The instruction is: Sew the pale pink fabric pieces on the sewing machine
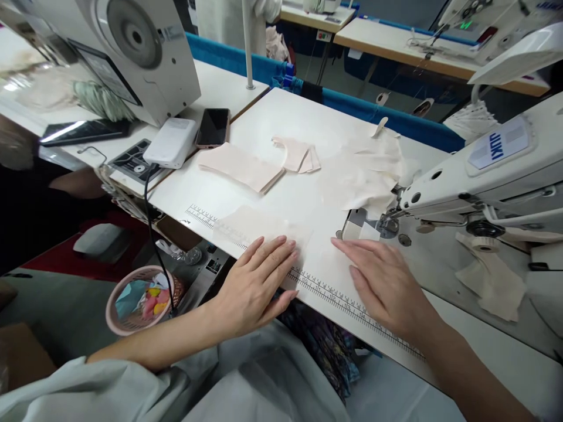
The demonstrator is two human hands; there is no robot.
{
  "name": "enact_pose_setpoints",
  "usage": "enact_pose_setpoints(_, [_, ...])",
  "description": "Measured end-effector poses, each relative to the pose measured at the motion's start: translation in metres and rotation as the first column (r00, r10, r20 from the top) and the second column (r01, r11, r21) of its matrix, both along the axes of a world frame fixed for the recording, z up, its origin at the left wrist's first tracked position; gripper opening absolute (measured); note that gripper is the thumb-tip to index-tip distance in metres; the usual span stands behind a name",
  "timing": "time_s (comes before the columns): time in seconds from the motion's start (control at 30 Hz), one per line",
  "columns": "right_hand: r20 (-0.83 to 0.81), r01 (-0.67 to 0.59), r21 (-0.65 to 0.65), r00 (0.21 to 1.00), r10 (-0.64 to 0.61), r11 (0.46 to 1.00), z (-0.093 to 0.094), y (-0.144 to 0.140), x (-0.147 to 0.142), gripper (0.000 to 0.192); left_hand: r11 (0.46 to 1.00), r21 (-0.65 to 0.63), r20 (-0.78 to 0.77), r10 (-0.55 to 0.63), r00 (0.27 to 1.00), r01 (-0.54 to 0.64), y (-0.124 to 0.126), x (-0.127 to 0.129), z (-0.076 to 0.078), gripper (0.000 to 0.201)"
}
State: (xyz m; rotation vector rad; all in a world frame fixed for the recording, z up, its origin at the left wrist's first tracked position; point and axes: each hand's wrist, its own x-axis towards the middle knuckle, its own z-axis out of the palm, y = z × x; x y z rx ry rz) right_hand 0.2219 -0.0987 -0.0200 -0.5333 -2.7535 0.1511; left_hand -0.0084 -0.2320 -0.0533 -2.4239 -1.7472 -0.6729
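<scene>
My left hand (263, 280) lies flat near the table's front edge, its fingertips on a thin, sheer pale piece of fabric (250, 224). That piece covers part of the printed ruler (334, 298). Over the table to the right, my right hand (382, 278) has its fingers stretched out and holds nothing that I can see. Its fingertips are close to the needle area of the sewing machine (488, 170). A bunched pale fabric (369, 167) lies just behind the needle area. Farther back are a stack of cut pale pieces (241, 167) and a smaller folded piece (299, 155).
A phone (213, 127) and a white power bank (171, 142) with a black cable stand at the left, before a second machine (132, 53). Below hangs or stands a pink basket (115, 305) with scraps. More fabric pieces (495, 281) lie right of the needle.
</scene>
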Motion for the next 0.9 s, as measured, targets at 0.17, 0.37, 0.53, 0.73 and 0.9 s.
enact_pose_setpoints(0.17, [0.107, -0.073, 0.016, 0.992, 0.071, 0.997, 0.001, -0.001, -0.034, 0.055, 0.999, -0.038, -0.011, -0.014, 1.000, 0.014, -0.001, 0.003, -0.002, 0.052])
enact_pose_setpoints(0.37, [0.106, -0.057, 0.053, 0.993, 0.051, 0.997, -0.006, 0.004, -0.038, 0.049, 0.999, -0.033, -0.032, -0.009, 0.999, 0.007, -0.001, 0.000, -0.007, 0.051])
enact_pose_setpoints(0.53, [0.132, -0.014, 0.099, 0.991, 0.001, 0.995, -0.009, 0.003, -0.038, 0.047, 1.000, -0.021, -0.069, -0.010, 0.998, 0.008, -0.001, 0.000, -0.006, 0.049])
enact_pose_setpoints(0.73, [0.119, 0.022, 0.117, 0.992, -0.036, 0.993, -0.008, 0.000, -0.041, 0.052, 1.000, -0.024, -0.079, -0.003, 0.997, 0.001, -0.004, 0.000, -0.004, 0.047])
enact_pose_setpoints(0.9, [0.069, 0.017, 0.060, 0.997, -0.021, 0.998, -0.008, -0.002, -0.041, 0.053, 1.000, -0.020, -0.040, -0.001, 0.999, 0.001, -0.003, 0.000, -0.005, 0.048])
